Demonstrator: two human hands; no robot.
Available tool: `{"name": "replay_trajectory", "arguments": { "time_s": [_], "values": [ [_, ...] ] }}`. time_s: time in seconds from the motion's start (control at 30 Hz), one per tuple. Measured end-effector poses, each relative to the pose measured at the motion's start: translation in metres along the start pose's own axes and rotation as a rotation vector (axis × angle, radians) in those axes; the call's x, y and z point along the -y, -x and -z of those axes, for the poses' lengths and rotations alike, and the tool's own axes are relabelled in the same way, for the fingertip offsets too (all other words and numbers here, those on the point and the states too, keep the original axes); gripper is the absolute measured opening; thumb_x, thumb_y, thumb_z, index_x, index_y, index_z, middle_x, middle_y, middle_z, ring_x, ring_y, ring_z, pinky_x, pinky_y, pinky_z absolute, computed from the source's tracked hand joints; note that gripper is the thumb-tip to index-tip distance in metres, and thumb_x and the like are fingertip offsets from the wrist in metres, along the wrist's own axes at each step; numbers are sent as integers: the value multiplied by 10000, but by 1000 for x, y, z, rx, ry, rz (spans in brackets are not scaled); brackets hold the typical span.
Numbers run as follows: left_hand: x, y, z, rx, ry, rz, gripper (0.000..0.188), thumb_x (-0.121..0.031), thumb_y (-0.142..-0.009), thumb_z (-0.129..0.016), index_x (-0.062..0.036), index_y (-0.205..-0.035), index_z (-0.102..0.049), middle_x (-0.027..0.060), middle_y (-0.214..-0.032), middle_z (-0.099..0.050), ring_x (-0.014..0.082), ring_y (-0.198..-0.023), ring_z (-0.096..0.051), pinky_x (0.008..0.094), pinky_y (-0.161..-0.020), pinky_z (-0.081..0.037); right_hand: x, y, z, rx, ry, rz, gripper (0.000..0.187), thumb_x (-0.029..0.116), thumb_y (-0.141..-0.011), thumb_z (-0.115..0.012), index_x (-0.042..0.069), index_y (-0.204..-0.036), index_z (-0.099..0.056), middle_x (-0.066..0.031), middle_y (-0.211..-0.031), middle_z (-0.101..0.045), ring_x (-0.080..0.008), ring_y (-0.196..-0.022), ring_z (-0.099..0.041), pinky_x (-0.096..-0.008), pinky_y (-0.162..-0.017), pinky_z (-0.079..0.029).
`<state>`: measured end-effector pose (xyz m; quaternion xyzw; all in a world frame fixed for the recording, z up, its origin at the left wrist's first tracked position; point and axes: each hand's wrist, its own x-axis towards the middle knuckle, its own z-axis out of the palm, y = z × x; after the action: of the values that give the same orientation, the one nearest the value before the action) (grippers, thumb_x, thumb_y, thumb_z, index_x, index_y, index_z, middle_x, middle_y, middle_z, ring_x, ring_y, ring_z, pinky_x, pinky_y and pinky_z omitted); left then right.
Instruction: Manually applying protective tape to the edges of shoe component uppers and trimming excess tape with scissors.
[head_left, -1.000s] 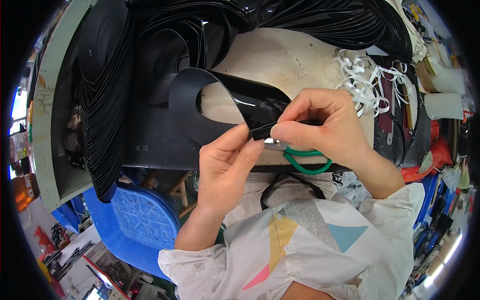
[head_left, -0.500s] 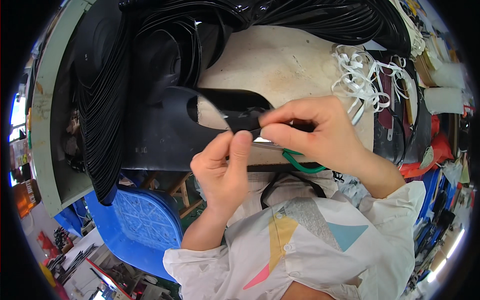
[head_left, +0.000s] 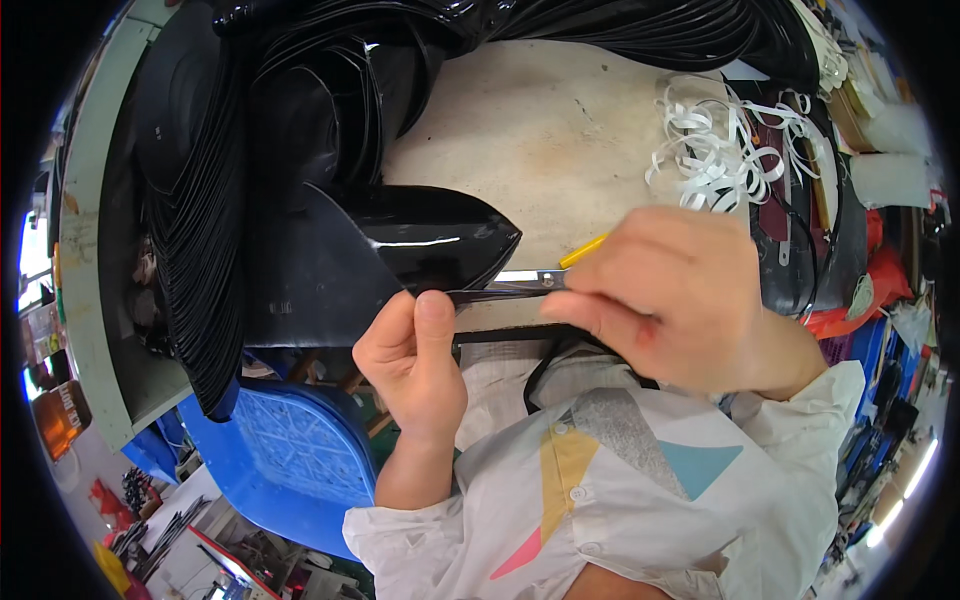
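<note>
My left hand (head_left: pixel 412 352) pinches the lower edge of a glossy black leather piece (head_left: pixel 425 243) that curves up over the front of the worn beige table (head_left: pixel 545 130). My right hand (head_left: pixel 668 298) is closed on a pair of scissors (head_left: pixel 522 285). Their metal blades lie along the black piece's lower edge, pointing left toward my left thumb. The scissors' handles are hidden inside my right fist. A thin yellow stick (head_left: pixel 582 251) shows just above the blades.
Stacks of black leather pieces (head_left: pixel 215 170) fill the left and back of the table. White curled strips (head_left: pixel 720 150) lie at the right, beside dark straps and red items. A blue plastic stool (head_left: pixel 290 440) stands below the table edge.
The black piece has flattened from a raised curl into a pointed flap. My hands have drawn apart, my left hand lower at the table's edge; the scissors' green handle no longer shows.
</note>
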<state>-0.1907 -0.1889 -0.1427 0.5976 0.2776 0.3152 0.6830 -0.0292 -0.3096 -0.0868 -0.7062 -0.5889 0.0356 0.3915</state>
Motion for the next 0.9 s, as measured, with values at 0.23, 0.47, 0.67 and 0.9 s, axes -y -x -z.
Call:
{"name": "replay_trajectory", "arguments": {
  "time_s": [0.23, 0.47, 0.67, 0.9],
  "values": [
    [4, 5, 17, 76, 247, 48, 233, -182, -941, -497, 27, -907, -594, 67, -910, -625, 115, -829, -557, 263, -787, -420, -18, -9, -8, 141, -443, -396, 185, 157, -692, -760, 24, -758, -650, -56, -665, -620, -140, -510, -537, -258, -450, -403],
    [7, 2, 29, 171, 385, 76, 276, -203, -942, -492, 39, -1060, -554, 86, -1039, -614, 176, -965, -572, 329, -890, -412, -35, -23, -32, 370, -646, -468, 278, 241, -751, -705, -7, -867, -653, -76, -757, -646, -133, -617, -556, -265, -566, -443],
    [-15, 3, 11, 43, 127, -22, 275, -48, -842, -601, 52, -1085, -521, 86, -1044, -601, 155, -914, -590, 286, -847, -450, -16, -31, -41, 348, -704, -207, 179, 150, -748, -663, -20, -777, -616, -93, -707, -612, -163, -612, -580, -286, -551, -452],
    [-34, -5, 25, 62, 332, 265, 332, 22, -682, -742, 33, -989, -615, 85, -963, -649, 122, -859, -597, 270, -777, -472, -7, -24, -38, 143, -422, 41, 125, 136, -734, -681, 35, -796, -641, -85, -689, -599, -216, -605, -589, -310, -579, -477]
  ]
}}
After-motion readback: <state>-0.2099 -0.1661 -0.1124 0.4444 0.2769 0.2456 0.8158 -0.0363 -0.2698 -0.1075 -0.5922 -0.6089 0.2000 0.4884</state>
